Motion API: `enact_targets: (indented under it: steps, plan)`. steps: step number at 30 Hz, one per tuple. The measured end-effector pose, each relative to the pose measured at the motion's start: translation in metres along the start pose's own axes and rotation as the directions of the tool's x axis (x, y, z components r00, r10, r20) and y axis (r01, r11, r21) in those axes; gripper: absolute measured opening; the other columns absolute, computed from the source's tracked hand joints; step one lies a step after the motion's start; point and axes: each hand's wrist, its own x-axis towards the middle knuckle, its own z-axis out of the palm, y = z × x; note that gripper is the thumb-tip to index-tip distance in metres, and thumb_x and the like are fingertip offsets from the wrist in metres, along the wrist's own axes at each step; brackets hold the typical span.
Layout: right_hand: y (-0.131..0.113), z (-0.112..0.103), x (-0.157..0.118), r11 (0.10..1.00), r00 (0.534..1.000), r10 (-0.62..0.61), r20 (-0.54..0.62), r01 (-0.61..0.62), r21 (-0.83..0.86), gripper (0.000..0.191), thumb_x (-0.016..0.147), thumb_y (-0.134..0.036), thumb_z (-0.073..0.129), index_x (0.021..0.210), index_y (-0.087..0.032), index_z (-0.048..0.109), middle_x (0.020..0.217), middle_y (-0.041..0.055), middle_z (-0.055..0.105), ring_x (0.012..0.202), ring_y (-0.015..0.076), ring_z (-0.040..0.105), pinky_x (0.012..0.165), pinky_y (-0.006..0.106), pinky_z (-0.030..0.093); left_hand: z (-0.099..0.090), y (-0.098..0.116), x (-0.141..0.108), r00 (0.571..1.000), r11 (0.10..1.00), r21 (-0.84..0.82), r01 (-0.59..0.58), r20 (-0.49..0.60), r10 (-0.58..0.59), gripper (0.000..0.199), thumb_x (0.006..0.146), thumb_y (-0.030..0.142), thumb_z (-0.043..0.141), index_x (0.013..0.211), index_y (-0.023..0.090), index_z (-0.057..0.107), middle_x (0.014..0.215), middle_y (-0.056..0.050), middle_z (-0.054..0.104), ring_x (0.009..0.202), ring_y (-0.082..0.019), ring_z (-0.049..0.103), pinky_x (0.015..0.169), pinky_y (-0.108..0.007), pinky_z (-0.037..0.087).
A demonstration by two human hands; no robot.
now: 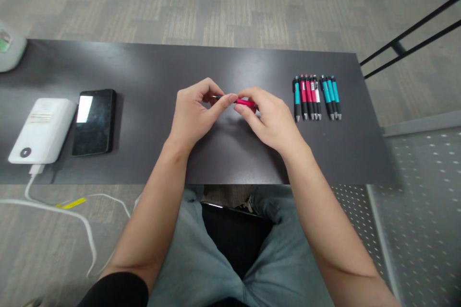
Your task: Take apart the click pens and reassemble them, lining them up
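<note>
Between both hands, above the middle of the dark table, a red pen point(246, 102) lies nearly level. My left hand point(197, 111) pinches its dark end with thumb and fingers. The red barrel is gripped by my right hand point(272, 117), whose fingers hide the other end. To the right of that hand, several pens lie side by side in a row: a teal pen point(297, 98) at the left, red pens point(308, 96) and a white pen point(317, 97) beside it, then a small gap and more teal pens point(331, 97). Their silver tips point toward me.
On the left of the table point(154, 67) lie a black phone point(94, 124) and a white power bank point(43, 129) with a white cable point(84, 220) hanging off the front edge. A white container point(10, 50) stands at the far left. Black metal bars point(399, 50) rise past the right edge.
</note>
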Motion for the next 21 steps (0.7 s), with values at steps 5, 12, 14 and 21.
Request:
enact_targets:
  steps: [5,12,14,21]
  plan:
    - [0.007,0.001,-0.001,0.995,0.999,-0.051,0.0,0.051,-0.091,0.053,0.136,-0.067,0.049,0.132,-0.03,0.086,0.125,0.0125,0.087,0.117,0.0344,0.076,0.111,0.05,0.058,0.006,-0.007,0.001,0.999,0.996,0.081,-0.043,0.021,0.042,0.089,0.115,0.105,0.07,0.072,0.028,0.065,0.064,-0.001,0.063,0.065,-0.02,0.057,0.069,-0.042,0.046]
    - [0.009,-0.005,-0.003,0.996,1.0,0.01,0.008,-0.009,-0.093,0.043,0.134,-0.062,0.056,0.138,-0.028,0.081,0.126,0.0124,0.088,0.107,0.0316,0.077,0.107,0.046,0.059,0.001,-0.013,0.001,0.987,0.988,0.013,-0.153,0.06,0.152,0.046,0.109,0.073,0.099,0.126,0.031,0.093,0.119,-0.008,0.094,0.095,-0.026,0.082,0.095,-0.044,0.069]
    - [0.009,-0.006,-0.004,0.997,1.0,0.0,0.006,0.0,-0.079,0.041,0.133,-0.061,0.058,0.136,-0.028,0.081,0.127,0.0127,0.088,0.108,0.0316,0.077,0.107,0.045,0.059,0.0,-0.013,0.001,0.984,0.985,0.058,-0.16,0.083,0.155,0.027,0.113,0.057,0.095,0.118,0.031,0.095,0.112,-0.006,0.094,0.095,-0.026,0.083,0.096,-0.043,0.069]
    - [0.009,-0.004,-0.004,0.996,0.997,-0.068,-0.023,0.066,-0.067,0.038,0.133,-0.055,0.06,0.136,-0.026,0.084,0.124,0.0117,0.087,0.11,0.0313,0.077,0.106,0.046,0.058,0.005,-0.01,0.001,0.98,0.975,0.1,-0.198,0.018,0.197,0.059,0.124,0.07,0.077,0.086,0.025,0.081,0.08,-0.003,0.083,0.073,-0.02,0.072,0.077,-0.037,0.057]
